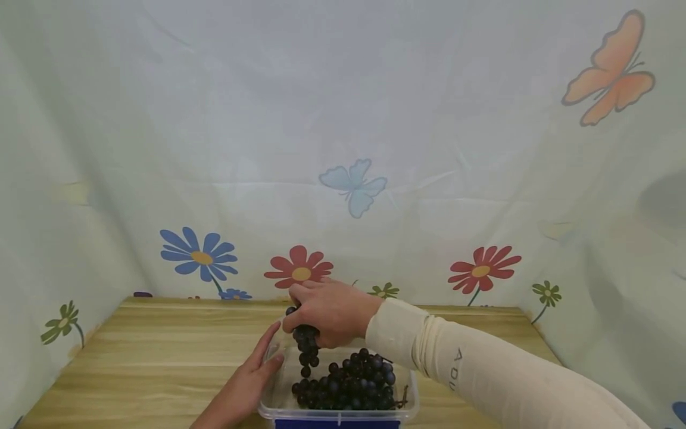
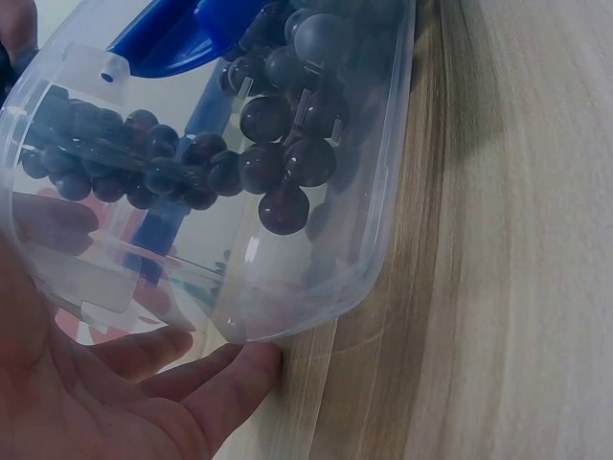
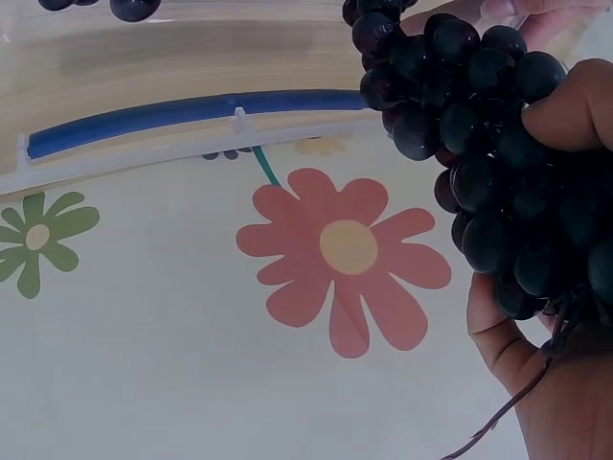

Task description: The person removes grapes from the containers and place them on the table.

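Note:
My right hand (image 1: 329,313) grips a bunch of dark grapes (image 1: 305,345) that hangs over the left part of a clear plastic box (image 1: 337,413). In the right wrist view, the fingers and thumb wrap round these grapes (image 3: 488,182), and a thin stem (image 3: 498,417) trails below. More dark grapes (image 1: 348,381) lie inside the box, towards its right and front. My left hand (image 1: 243,381) holds the box's left side, thumb over the rim. In the left wrist view, its fingers (image 2: 230,383) touch the outside near a corner; the box wall partly blurs the grapes (image 2: 287,163).
A blue clip handle (image 2: 182,38) shows on the box. The box stands on a wood-grain table (image 1: 177,351). Behind it hangs a pale cloth (image 1: 241,149) printed with flowers and butterflies. A small dark purple thing (image 1: 142,294) sits at the table's back left corner.

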Available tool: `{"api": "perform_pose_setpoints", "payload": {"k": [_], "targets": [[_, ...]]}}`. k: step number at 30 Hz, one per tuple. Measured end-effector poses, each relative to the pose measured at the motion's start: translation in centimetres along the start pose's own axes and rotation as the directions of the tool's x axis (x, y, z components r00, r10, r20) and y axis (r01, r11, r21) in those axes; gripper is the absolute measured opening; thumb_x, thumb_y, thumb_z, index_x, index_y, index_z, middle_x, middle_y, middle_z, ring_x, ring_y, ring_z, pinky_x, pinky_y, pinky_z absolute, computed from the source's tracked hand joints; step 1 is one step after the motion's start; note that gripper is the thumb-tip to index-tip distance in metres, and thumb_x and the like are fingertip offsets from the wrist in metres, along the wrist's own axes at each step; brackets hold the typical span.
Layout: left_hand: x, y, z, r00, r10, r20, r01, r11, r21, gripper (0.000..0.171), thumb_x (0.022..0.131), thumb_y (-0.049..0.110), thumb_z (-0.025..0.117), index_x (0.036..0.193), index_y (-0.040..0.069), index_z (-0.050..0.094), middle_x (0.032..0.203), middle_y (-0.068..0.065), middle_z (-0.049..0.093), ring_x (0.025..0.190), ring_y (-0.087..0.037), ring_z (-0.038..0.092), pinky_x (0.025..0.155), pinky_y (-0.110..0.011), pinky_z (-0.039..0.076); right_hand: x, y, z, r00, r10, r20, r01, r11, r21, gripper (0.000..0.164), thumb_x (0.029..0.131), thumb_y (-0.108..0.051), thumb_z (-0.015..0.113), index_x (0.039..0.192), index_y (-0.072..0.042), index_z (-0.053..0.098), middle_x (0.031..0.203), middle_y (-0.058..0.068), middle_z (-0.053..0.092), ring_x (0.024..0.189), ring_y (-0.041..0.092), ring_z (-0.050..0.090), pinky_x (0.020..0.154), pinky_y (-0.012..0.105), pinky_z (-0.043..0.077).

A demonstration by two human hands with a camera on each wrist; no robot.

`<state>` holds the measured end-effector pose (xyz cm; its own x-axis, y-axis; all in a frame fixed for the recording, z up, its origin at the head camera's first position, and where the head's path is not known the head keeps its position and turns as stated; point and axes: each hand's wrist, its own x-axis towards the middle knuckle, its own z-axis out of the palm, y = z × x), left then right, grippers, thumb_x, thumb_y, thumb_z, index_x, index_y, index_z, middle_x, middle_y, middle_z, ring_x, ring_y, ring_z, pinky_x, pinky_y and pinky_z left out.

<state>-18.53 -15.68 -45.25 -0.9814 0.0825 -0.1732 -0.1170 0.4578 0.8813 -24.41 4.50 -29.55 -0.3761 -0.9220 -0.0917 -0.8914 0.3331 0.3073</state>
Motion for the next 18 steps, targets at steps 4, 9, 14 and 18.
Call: {"api": "perform_pose_setpoints", "payload": {"k": [4, 9, 14, 18], "targets": [[0.14, -0.05, 0.00, 1.000, 0.004, -0.001, -0.004, 1.000, -0.001, 0.066, 0.109, 0.047, 0.048, 0.167, 0.035, 0.019, 0.172, -0.025, 0.022, 0.154, -0.054, 0.029, 0.114, -0.076, 0.034, 0.02, 0.02, -0.10, 1.000, -0.002, 0.002, 0.002, 1.000, -0.006, 0.041, 0.090, -0.036, 0.081, 0.128, -0.044, 0.068, 0.118, -0.003, 0.061, 0.104, 0.011, 0.058, 0.089, 0.028, 0.057], [0.39, -0.54, 0.01, 1.000, 0.019, -0.005, -0.019, 1.000, -0.010, 0.066, 0.108, 0.050, 0.049, 0.166, 0.038, 0.020, 0.171, -0.026, 0.021, 0.154, -0.055, 0.027, 0.114, -0.077, 0.033, 0.00, 0.07, -0.29, 1.000, 0.003, -0.001, -0.003, 1.000, -0.001, 0.040, 0.090, -0.036, 0.082, 0.127, -0.043, 0.069, 0.117, -0.003, 0.061, 0.102, 0.011, 0.058, 0.090, 0.028, 0.058], [0.70, -0.93, 0.01, 0.999, 0.035, -0.008, -0.034, 0.999, 0.021, 0.068, 0.107, 0.054, 0.047, 0.166, 0.038, 0.019, 0.171, -0.027, 0.023, 0.152, -0.057, 0.029, 0.112, -0.078, 0.034, -0.01, 0.19, -0.54, 1.000, 0.006, 0.000, -0.006, 1.000, 0.003, 0.041, 0.090, -0.034, 0.082, 0.127, -0.043, 0.069, 0.117, -0.004, 0.061, 0.103, 0.011, 0.058, 0.090, 0.028, 0.058], [0.45, -0.51, -0.10, 1.000, 0.007, 0.003, -0.007, 1.000, -0.009, 0.066, 0.108, 0.049, 0.049, 0.166, 0.038, 0.020, 0.171, -0.025, 0.024, 0.153, -0.056, 0.029, 0.113, -0.077, 0.034, -0.03, 0.28, -0.64, 1.000, 0.004, 0.004, -0.004, 1.000, 0.003, 0.041, 0.090, -0.033, 0.082, 0.128, -0.043, 0.069, 0.117, -0.004, 0.061, 0.104, 0.011, 0.058, 0.089, 0.028, 0.057]]}}
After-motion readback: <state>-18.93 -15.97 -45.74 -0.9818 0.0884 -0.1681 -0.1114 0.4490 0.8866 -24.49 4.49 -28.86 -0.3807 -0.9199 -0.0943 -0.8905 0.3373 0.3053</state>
